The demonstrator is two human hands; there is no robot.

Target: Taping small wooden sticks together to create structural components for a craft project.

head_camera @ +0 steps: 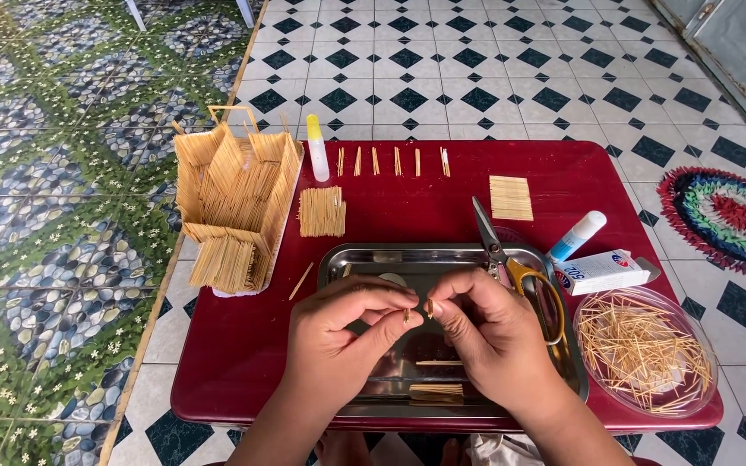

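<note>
Over the middle of the metal tray [356, 259], the left hand [338, 341] and the right hand [494, 332] meet fingertip to fingertip, each pinching a short toothpick piece [407, 316] upright between thumb and forefinger; the second piece [430, 307] stands just beside the first, and whether the two touch cannot be told. Below the hands, inside the tray, lie a few cut sticks [438, 390]. Yellow-handled scissors [511, 263] rest across the tray's right rim. Right of the tray sits a clear dish of loose toothpicks [641, 349], with a small box [602, 272] and a glue tube [576, 235] just behind it. Beyond the tray's far edge lie a flat toothpick panel [321, 211] and another panel [511, 198]. Far left of the tray stands a toothpick house model [235, 203], all on the red table [235, 345].
</note>
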